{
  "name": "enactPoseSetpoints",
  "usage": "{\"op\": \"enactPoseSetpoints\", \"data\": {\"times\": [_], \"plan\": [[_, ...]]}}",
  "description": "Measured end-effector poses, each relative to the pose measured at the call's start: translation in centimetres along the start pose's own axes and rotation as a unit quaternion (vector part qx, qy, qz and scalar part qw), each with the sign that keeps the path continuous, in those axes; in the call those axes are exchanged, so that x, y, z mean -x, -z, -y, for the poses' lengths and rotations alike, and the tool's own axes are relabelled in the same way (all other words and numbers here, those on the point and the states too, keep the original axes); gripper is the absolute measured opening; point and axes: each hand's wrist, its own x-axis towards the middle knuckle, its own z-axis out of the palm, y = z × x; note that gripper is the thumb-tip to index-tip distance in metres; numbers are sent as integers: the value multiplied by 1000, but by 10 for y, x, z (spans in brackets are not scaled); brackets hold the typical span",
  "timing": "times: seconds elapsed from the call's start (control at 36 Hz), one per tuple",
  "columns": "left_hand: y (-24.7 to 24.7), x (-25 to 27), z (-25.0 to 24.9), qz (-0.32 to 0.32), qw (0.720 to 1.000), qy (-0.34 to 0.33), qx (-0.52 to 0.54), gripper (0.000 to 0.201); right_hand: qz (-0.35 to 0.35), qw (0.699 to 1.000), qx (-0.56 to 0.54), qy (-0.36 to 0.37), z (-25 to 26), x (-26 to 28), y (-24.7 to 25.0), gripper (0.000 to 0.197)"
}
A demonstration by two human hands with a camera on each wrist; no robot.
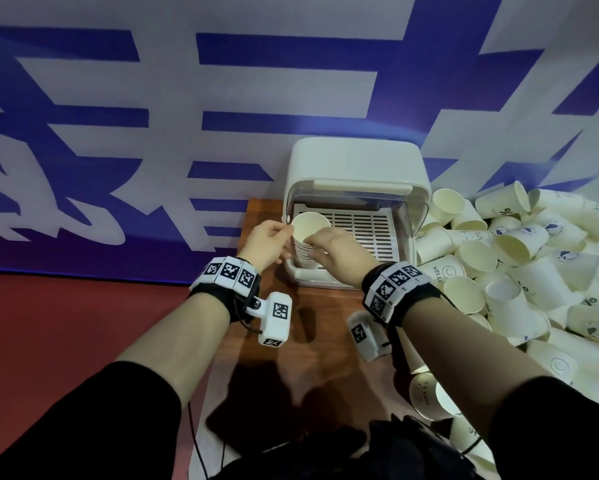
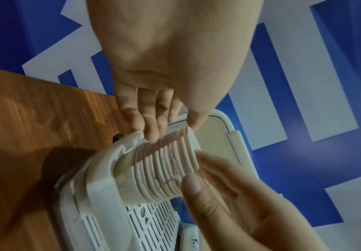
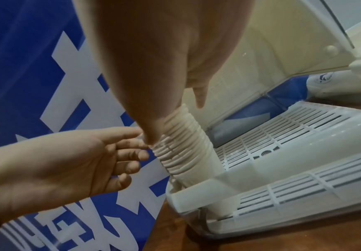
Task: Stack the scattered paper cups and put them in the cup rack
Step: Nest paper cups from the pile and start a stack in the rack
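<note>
A tall stack of nested white paper cups (image 1: 306, 233) stands upright in the front left corner of the white cup rack (image 1: 357, 161), whose lid is raised. My right hand (image 1: 320, 245) reaches over the stack from the right. Its thumb lies down one side and its fingers reach round the other in the right wrist view (image 3: 175, 110). My left hand (image 1: 280, 242) is at the stack's left side. Its loosely bent fingertips (image 3: 142, 155) touch the ribbed rims of the stack (image 3: 185, 144). The left wrist view shows the stack (image 2: 164, 169) inside the rack's rim (image 2: 97, 186).
A large heap of loose paper cups (image 1: 519, 258) covers the table to the right of the rack and runs toward me. The brown wooden table (image 1: 291, 358) ends at its left edge beside a red floor. A blue-and-white banner wall stands right behind the rack.
</note>
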Motion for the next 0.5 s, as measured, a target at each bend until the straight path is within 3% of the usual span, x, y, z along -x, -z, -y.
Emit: {"op": "enactPoseSetpoints", "data": {"times": [0.08,0.19,0.33,0.5], "plan": [[0,3,-1,-53,998,4,-18,31,-16,1000,8,-1,3,9,7,42],[-1,12,-9,-91,995,-32,-36,29,-83,997,2,4,0,24,19,41],[-13,35,-26,-47,993,-101,-44,16,-57,998,-11,-7,-10,52,27,30],[-45,68,-35,51,990,-119,-63,20,-124,989,-64,-41,-15,96,44,26]]}}
